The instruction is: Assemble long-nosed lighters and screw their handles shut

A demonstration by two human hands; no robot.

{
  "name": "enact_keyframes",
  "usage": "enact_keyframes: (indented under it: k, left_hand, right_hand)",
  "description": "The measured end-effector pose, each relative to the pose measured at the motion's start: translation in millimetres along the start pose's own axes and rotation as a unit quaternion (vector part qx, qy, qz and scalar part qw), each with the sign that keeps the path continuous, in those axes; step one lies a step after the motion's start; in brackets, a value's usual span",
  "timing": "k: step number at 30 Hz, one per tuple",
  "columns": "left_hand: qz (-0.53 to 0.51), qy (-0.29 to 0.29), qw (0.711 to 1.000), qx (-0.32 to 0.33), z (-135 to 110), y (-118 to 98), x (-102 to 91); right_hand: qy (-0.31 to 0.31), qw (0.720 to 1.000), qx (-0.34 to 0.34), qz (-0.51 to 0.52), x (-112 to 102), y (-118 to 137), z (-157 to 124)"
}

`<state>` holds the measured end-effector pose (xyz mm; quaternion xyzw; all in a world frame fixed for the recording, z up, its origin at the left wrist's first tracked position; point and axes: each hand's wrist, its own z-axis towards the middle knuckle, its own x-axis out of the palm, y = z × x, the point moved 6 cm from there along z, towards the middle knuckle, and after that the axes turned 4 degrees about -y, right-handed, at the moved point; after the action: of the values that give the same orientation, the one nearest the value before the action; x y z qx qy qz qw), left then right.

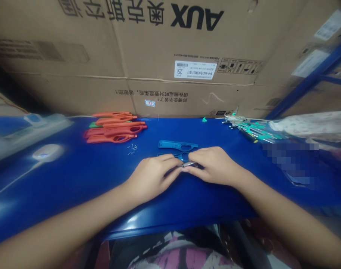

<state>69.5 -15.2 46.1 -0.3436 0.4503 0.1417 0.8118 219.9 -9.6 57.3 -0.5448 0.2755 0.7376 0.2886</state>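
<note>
My left hand (156, 173) and my right hand (215, 164) meet over the front middle of the table. Between their fingertips is a slim silver-and-dark piece (189, 164), pinched from both sides; fingers cover most of it. Just beyond the knuckles lies a blue plastic lighter shell half (176, 144), long and narrow with a trigger loop at its right end. A second blue shell half (184, 156) lies nearer, partly hidden behind my hands. Several small loose screws or pins (133, 148) are scattered to the left of the shells.
Orange and red lighter bodies (114, 129) are piled at back left. Thin metal rods with teal parts (251, 129) lie at back right beside a dark screwdriver handle (249, 136). A white corded device (48, 152) sits left. A large cardboard box (148, 48) walls the blue table's (103, 201) back.
</note>
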Motion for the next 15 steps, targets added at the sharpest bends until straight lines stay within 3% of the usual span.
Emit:
enact_keyframes:
  k: [6, 15]
  left_hand:
    - [-0.039, 0.001, 0.999, -0.006, 0.8, -0.7, 2.9]
    - [-0.11, -0.056, 0.992, -0.033, 6.1, 10.6, -7.4]
  right_hand:
    - [0.031, 0.999, 0.031, -0.002, 3.2, -8.3, -0.4]
    - [0.08, 0.99, 0.119, 0.011, -0.8, -33.4, -0.2]
